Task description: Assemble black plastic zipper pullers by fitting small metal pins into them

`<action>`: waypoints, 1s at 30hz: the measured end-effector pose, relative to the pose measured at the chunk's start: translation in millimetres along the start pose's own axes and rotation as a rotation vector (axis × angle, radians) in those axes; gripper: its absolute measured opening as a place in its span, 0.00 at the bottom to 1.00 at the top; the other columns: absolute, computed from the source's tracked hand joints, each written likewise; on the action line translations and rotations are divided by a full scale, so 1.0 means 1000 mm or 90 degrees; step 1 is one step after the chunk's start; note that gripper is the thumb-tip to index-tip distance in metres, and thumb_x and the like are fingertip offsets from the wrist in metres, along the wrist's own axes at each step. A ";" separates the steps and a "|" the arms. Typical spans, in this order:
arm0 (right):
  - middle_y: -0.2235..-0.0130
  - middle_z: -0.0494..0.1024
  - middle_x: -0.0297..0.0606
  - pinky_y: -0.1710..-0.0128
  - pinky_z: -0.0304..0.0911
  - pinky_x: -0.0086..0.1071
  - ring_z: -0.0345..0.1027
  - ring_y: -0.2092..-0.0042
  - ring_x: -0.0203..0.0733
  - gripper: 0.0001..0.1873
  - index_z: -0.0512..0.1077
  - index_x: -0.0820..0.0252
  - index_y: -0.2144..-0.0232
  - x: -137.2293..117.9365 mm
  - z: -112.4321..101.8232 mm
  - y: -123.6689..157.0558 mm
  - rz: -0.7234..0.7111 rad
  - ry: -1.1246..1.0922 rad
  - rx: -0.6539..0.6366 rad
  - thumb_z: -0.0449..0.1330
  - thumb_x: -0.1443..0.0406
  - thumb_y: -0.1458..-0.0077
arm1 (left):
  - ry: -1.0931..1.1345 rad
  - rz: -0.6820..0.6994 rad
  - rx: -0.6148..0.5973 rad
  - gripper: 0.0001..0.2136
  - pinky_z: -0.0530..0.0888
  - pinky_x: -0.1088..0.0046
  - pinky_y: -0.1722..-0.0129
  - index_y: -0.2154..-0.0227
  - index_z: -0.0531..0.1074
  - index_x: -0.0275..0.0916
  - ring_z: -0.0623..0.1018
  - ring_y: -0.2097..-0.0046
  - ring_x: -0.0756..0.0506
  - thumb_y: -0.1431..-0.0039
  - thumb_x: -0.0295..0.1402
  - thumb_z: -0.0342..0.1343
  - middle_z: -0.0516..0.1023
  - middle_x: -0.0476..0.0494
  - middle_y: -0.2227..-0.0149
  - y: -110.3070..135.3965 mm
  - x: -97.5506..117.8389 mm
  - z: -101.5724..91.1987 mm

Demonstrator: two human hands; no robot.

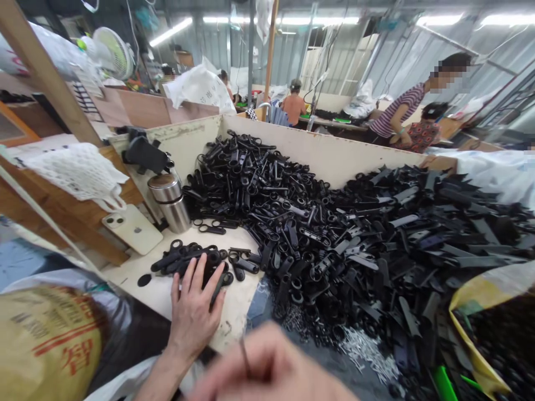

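Note:
My left hand [193,312] lies on the cream tabletop [137,275], its fingers spread over a small row of black plastic parts [190,260]; the fingertips curl on one part. My right hand [267,367] is close to the camera and blurred, with the fingers pinched on a thin dark pin-like piece [244,356]. A big heap of black plastic parts [334,223] fills the table to the right. Small silvery pins [363,351] lie scattered at the heap's near edge.
A steel flask [171,201] and a white phone [132,227] stand at the left, near a white mesh cloth [79,170]. A yellow sack [45,340] sits at lower left, another sack [489,312] at right. Other people [401,120] work at benches behind.

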State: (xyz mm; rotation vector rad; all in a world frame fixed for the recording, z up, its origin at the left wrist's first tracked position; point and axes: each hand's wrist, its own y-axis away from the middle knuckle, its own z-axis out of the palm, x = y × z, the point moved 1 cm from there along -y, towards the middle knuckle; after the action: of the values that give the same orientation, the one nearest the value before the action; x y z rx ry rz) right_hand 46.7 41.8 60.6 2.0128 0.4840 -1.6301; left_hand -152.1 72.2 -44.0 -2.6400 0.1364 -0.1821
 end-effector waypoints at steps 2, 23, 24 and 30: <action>0.45 0.75 0.43 0.51 0.74 0.45 0.75 0.50 0.48 0.16 0.72 0.58 0.45 0.003 -0.014 -0.039 0.015 0.228 0.026 0.62 0.60 0.32 | -0.003 0.007 -0.012 0.23 0.55 0.42 0.33 0.35 0.69 0.44 0.60 0.29 0.31 0.32 0.32 0.50 0.60 0.30 0.28 -0.002 -0.010 0.000; 0.61 0.82 0.42 0.63 0.68 0.31 0.79 0.62 0.43 0.10 0.79 0.62 0.67 0.022 -0.042 -0.107 0.070 0.730 0.213 0.59 0.70 0.34 | 0.031 0.038 0.024 0.19 0.50 0.37 0.33 0.42 0.76 0.43 0.55 0.28 0.27 0.34 0.35 0.56 0.57 0.26 0.29 -0.002 -0.005 -0.012; 0.61 0.82 0.42 0.63 0.66 0.30 0.79 0.62 0.43 0.12 0.79 0.61 0.68 0.019 -0.047 -0.098 0.052 0.717 0.247 0.57 0.70 0.34 | 0.029 0.051 0.033 0.18 0.50 0.37 0.33 0.43 0.77 0.42 0.56 0.29 0.27 0.34 0.34 0.55 0.59 0.26 0.30 -0.006 -0.003 -0.014; 0.71 0.77 0.35 0.68 0.61 0.29 0.72 0.69 0.39 0.17 0.75 0.57 0.73 0.016 -0.079 -0.031 -0.038 0.608 0.381 0.51 0.65 0.34 | -0.017 0.051 -0.139 0.17 0.49 0.39 0.34 0.47 0.78 0.43 0.61 0.32 0.30 0.31 0.29 0.47 0.73 0.33 0.39 -0.066 0.009 -0.024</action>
State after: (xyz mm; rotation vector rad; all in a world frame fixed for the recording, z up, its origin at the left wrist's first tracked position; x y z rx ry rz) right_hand 96.2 112.2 52.6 3.2203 0.3848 -0.7665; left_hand -142.5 117.6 9.7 -2.8469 0.2671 -0.1100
